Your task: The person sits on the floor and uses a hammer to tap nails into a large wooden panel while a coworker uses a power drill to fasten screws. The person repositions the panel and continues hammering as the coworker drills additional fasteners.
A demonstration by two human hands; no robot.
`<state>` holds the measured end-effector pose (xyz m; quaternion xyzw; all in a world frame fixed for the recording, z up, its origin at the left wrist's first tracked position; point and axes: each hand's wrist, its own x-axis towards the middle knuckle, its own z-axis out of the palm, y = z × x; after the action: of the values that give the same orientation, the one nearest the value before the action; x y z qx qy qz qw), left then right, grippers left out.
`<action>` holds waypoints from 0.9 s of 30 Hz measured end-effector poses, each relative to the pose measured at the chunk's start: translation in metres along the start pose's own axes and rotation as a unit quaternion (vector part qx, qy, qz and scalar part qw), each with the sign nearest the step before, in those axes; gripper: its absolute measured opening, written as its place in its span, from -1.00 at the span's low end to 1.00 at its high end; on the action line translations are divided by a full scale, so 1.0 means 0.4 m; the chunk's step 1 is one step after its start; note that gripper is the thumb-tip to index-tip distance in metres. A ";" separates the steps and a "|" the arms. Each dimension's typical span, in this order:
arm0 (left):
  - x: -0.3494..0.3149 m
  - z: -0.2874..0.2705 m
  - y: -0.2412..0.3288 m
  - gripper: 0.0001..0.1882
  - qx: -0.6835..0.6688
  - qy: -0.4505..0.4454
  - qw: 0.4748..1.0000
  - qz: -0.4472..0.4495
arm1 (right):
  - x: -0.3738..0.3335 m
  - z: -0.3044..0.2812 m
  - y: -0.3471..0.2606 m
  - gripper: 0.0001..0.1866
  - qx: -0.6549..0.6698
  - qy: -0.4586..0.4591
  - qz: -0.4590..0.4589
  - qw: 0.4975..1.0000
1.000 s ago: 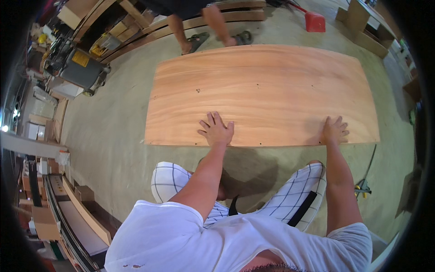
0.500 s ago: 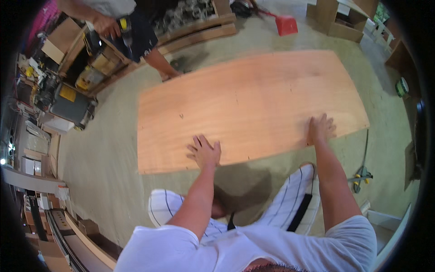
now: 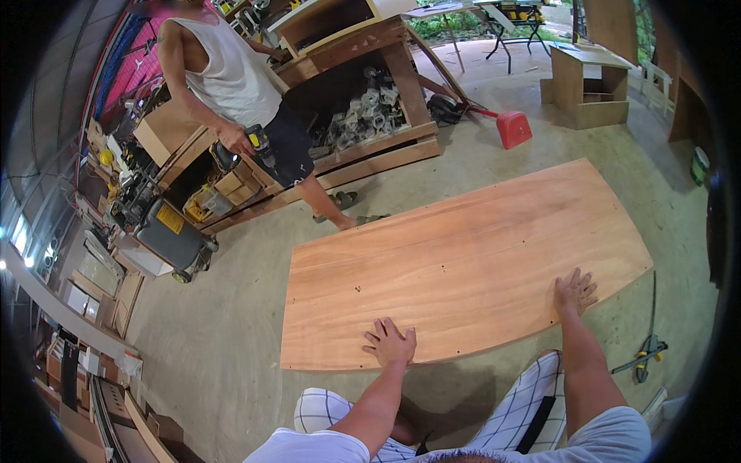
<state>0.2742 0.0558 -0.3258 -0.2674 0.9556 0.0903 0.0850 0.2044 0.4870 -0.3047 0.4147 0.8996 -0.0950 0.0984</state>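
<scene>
In front of me lies a large plywood panel (image 3: pixel 471 239), reddish-tan, with small dark holes or screw heads along its edges and across its middle. My left hand (image 3: pixel 392 344) rests flat near its front edge, fingers spread. Further right, my right hand (image 3: pixel 574 292) presses on the panel close to the near right corner, its fingers also apart. Beyond the far left edge stands a co-worker (image 3: pixel 239 77) in a white sleeveless top and dark shorts, whose hand grips a black and yellow cordless drill (image 3: pixel 260 144).
A bar clamp (image 3: pixel 645 359) lies on the floor to the right. Behind are a red dustpan (image 3: pixel 512 130), a wooden cabinet (image 3: pixel 590 89) and a workbench (image 3: pixel 394 108) with scraps beneath. A wheeled grey machine (image 3: pixel 171 238) stands left. A green and white tub (image 3: pixel 699 166) sits far right.
The view has tilted up, so the panel and my hands sit lower in it and more of the co-worker shows. Both my hands stay flat on the panel.
</scene>
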 end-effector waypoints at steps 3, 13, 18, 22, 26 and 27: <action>0.001 -0.002 0.000 -0.05 0.004 -0.006 1.000 -0.002 | 0.003 0.007 -0.001 -0.16 -0.003 0.000 -0.001 1.000; -0.001 -0.006 0.000 -0.04 -0.004 0.002 1.000 0.000 | 0.010 0.012 -0.002 -0.15 -0.010 -0.001 0.005 1.000; 0.002 0.002 -0.002 -0.04 -0.009 0.003 1.000 0.002 | 0.007 0.006 -0.006 -0.14 -0.018 -0.006 0.009 1.000; 0.002 0.002 -0.002 -0.05 -0.002 0.005 1.000 0.000 | 0.004 -0.003 -0.010 -0.14 -0.021 -0.009 0.012 1.000; -0.001 0.003 -0.003 -0.06 -0.009 0.016 1.000 0.004 | -0.001 -0.004 -0.003 -0.16 -0.010 -0.001 0.002 1.000; -0.001 0.004 -0.003 -0.06 -0.009 0.018 1.000 0.004 | -0.001 -0.003 -0.002 -0.16 -0.005 -0.003 0.000 1.000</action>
<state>0.2755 0.0553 -0.3272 -0.2655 0.9573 0.0944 0.0652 0.2042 0.4865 -0.3032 0.4135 0.8999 -0.0923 0.1030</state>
